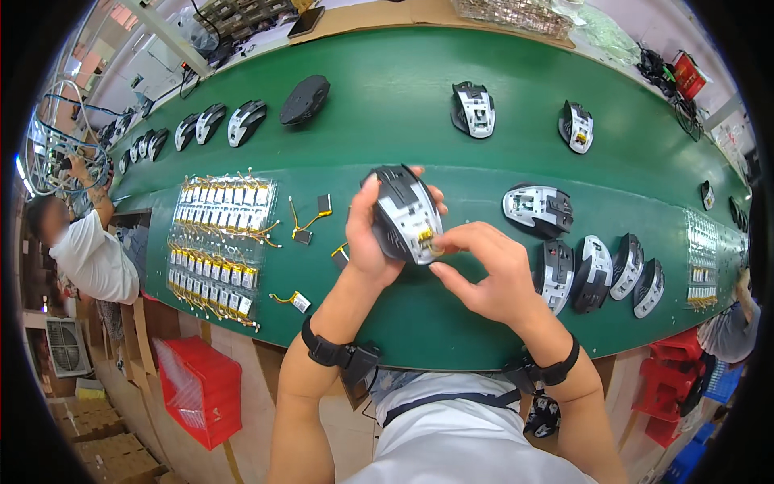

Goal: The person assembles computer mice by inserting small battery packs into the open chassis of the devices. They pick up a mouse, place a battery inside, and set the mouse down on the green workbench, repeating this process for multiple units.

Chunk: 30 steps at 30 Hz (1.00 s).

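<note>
1. Gripping a black and grey plastic computer mouse shell (405, 214) at frame centre, the left hand (369, 242) closes its grip around it above the green desk (419, 129).
2. Right hand (488, 274) pinches a small yellow part (427, 239) on the shell's lower end.

Conveyor belt (403, 105) green; held mouse shell (405, 214) black and white; small batteries (218, 242) silver with yellow wires; crate (201, 387) red.

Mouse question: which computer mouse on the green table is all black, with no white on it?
The dark mouse at the far left of the green table, beside three black-and-white ones. It shows only its smooth black shell; the others show white parts.
</note>
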Each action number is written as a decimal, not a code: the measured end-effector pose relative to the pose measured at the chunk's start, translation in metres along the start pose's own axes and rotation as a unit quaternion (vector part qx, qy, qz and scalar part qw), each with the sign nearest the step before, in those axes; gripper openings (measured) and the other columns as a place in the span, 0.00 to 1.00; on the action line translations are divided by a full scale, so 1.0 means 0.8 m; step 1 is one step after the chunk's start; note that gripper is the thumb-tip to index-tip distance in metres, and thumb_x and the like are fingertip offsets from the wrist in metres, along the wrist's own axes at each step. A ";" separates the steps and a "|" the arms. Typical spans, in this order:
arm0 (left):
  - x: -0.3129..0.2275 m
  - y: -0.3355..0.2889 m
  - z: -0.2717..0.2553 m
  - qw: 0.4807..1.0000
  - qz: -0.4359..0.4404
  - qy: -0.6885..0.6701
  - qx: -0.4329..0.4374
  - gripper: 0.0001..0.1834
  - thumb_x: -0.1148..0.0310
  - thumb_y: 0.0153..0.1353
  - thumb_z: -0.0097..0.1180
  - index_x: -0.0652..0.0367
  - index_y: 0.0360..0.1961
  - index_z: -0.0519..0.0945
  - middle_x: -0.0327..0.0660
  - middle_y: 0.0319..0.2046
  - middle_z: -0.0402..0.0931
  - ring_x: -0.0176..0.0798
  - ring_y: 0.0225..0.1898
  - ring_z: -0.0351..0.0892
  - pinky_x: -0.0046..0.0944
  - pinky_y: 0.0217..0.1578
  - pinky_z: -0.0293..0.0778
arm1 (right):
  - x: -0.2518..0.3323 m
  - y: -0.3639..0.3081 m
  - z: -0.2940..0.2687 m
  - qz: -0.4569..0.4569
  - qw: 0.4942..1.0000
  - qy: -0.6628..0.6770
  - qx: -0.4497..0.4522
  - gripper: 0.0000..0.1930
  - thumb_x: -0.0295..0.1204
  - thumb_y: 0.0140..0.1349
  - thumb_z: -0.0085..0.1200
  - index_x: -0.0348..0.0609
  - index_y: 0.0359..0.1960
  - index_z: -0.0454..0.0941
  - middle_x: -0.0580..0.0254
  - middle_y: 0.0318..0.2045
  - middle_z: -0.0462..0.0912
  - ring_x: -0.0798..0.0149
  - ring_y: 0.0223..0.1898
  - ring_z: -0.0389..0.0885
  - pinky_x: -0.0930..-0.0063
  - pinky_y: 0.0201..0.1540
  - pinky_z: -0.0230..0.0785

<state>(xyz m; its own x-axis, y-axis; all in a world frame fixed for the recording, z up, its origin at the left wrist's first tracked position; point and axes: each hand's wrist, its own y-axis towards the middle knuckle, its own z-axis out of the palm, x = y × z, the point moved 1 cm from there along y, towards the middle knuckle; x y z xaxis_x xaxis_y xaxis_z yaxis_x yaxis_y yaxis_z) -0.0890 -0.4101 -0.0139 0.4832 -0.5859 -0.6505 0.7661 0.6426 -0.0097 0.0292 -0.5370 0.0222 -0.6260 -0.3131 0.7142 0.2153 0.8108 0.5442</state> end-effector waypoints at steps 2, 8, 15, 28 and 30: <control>-0.007 0.003 0.000 1.000 0.010 -0.007 -0.011 0.34 0.41 0.67 0.37 0.63 0.56 0.70 0.53 0.42 0.77 0.49 0.44 0.79 0.45 0.41 0.80 | 0.001 0.002 0.000 -0.070 0.996 -0.061 -0.004 0.11 0.23 0.49 0.68 0.42 0.34 0.82 0.60 0.31 0.83 0.61 0.31 0.82 0.70 0.34 0.76; -0.001 0.000 0.002 1.000 0.010 0.000 -0.011 0.34 0.41 0.66 0.38 0.62 0.56 0.70 0.54 0.43 0.78 0.51 0.44 0.79 0.45 0.42 0.80 | -0.006 0.002 -0.005 -0.081 0.991 -0.099 -0.035 0.10 0.21 0.49 0.68 0.42 0.33 0.83 0.62 0.32 0.83 0.61 0.32 0.82 0.70 0.33 0.76; -0.001 0.000 0.012 0.999 0.021 0.008 -0.048 0.33 0.43 0.66 0.40 0.63 0.55 0.72 0.53 0.41 0.79 0.51 0.43 0.81 0.47 0.43 0.80 | -0.009 0.004 -0.005 -0.082 0.990 -0.103 -0.055 0.09 0.20 0.49 0.67 0.42 0.32 0.83 0.62 0.31 0.82 0.61 0.31 0.81 0.71 0.32 0.75; 0.034 -0.004 0.004 0.994 0.046 -0.068 -0.071 0.26 0.47 0.69 0.46 0.55 0.58 0.66 0.45 0.41 0.78 0.41 0.42 0.81 0.41 0.42 0.78 | 0.007 -0.014 0.018 0.037 0.997 -0.003 -0.069 0.05 0.16 0.56 0.60 0.33 0.34 0.77 0.53 0.32 0.81 0.62 0.31 0.80 0.73 0.37 0.72; 0.034 -0.008 0.005 0.992 0.046 -0.084 -0.079 0.26 0.46 0.68 0.47 0.55 0.57 0.67 0.45 0.41 0.78 0.41 0.42 0.81 0.41 0.41 0.78 | 0.010 -0.014 0.021 0.011 0.997 -0.033 -0.071 0.06 0.16 0.56 0.60 0.33 0.33 0.77 0.53 0.31 0.81 0.61 0.31 0.79 0.72 0.37 0.72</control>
<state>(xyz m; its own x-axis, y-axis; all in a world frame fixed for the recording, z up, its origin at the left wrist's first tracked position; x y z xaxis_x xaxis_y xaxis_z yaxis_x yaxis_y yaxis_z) -0.0792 -0.4322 -0.0283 0.6216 -0.5868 -0.5190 0.6463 0.7585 -0.0836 0.0089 -0.5401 0.0143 -0.6663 -0.2590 0.6992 0.3304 0.7382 0.5882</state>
